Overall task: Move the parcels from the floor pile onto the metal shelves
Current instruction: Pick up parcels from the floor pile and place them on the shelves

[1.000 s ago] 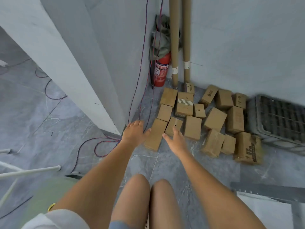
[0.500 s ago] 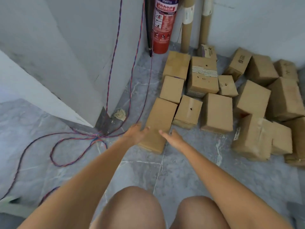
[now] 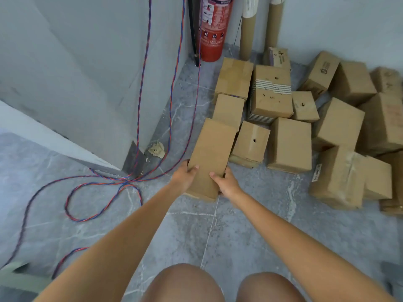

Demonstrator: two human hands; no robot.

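**Both hands on the long parcel at the near edge of the pile**

Two hands down at the floor pile! The left hand (image 3: pixel 185 174) grips the left edge of a long flat parcel (image 3: pixel 210 153), thumb laid over its top face, fingers tucked round the side. The right hand (image 3: pixel 226 182) grips the opposite edge the same way, thumb on top. The parcel runs lengthwise away from the hands, its near end between the two wrists; whether that end is off the grey floor (image 3: pixel 239 232) or resting on it, I cannot tell.

Just beyond the right hand sits a small parcel with a hole in its top (image 3: pixel 250 141), close beside the long one. Further right of that, a taller plain parcel (image 3: pixel 291 143). Past the fingertips, a striped-sided parcel (image 3: pixel 271 94) sits deeper in the pile, and well off to the right more brown parcels (image 3: pixel 340 177) crowd together against the wall.

Far ahead of the hands, a red fire extinguisher (image 3: pixel 212 27) stands in the corner, two cardboard tubes (image 3: pixel 247 29) upright beside it. Left of the left hand, a red-and-blue twisted cable (image 3: pixel 102 185) loops across the floor and climbs the wall. Two bare knees show at the bottom.
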